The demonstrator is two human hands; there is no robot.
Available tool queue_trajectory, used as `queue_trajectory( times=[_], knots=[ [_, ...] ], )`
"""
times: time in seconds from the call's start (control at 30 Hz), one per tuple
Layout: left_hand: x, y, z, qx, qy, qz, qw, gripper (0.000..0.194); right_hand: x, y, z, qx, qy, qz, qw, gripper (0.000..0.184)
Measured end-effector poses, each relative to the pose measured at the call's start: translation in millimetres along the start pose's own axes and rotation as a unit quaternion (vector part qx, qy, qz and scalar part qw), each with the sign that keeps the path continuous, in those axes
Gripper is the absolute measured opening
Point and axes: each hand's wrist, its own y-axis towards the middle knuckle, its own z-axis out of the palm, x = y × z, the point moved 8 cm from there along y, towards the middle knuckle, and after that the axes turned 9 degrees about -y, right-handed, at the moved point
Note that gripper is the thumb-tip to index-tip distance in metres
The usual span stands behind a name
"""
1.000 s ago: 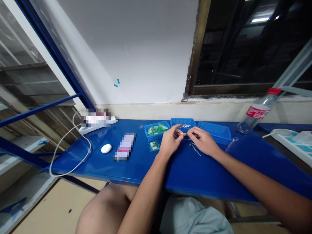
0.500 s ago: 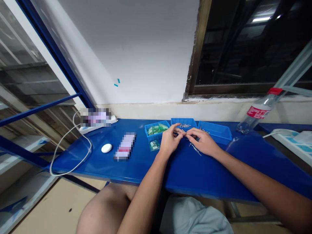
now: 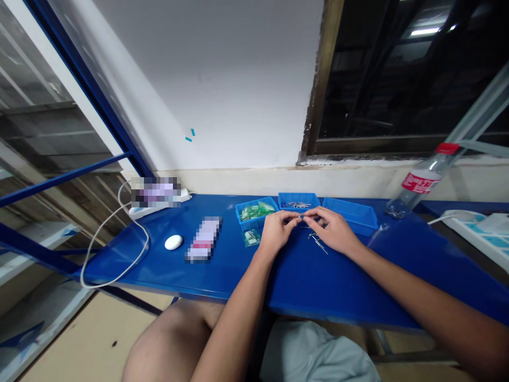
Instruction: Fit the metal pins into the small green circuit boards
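Observation:
My left hand (image 3: 279, 227) and my right hand (image 3: 328, 227) meet fingertip to fingertip above the blue table, just in front of the bins. Both are pinched closed around something tiny, too small to name. Thin metal pins (image 3: 318, 243) lie on the table below my right hand. Behind my hands, the middle blue bin (image 3: 299, 196) holds several thin metal pieces (image 3: 296, 205). The left blue bin (image 3: 243, 225) contains green plastic packets (image 3: 254, 211). A small clear packet (image 3: 251, 238) lies in front of it. Part of the right blue bin (image 3: 358, 215) is behind my right hand.
A phone-like blurred rectangle (image 3: 203, 240) and a white oval object (image 3: 173, 242) lie on the left of the table (image 3: 222, 276). A white cable (image 3: 115, 281) loops over its edge from a power strip (image 3: 159, 208). A plastic bottle (image 3: 417, 183) leans at the right.
My left fingers have closed in and straightened towards my right fingertips, uncovering more of the metal pieces in the middle bin. The pins on the table have stayed put.

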Motion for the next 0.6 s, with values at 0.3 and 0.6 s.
queue_trajectory(
  times=[0.3,0.6],
  knots=[
    [2,0,3.6,0.015,0.053,-0.003,0.998,0.013,3,0,1,0.002,0.015,-0.028,0.999,0.022],
    [-7,-11,27.3,0.136,0.108,0.03,0.984,0.045,12,4,-53,-0.198,-0.066,-0.046,0.977,0.012]
  ],
)
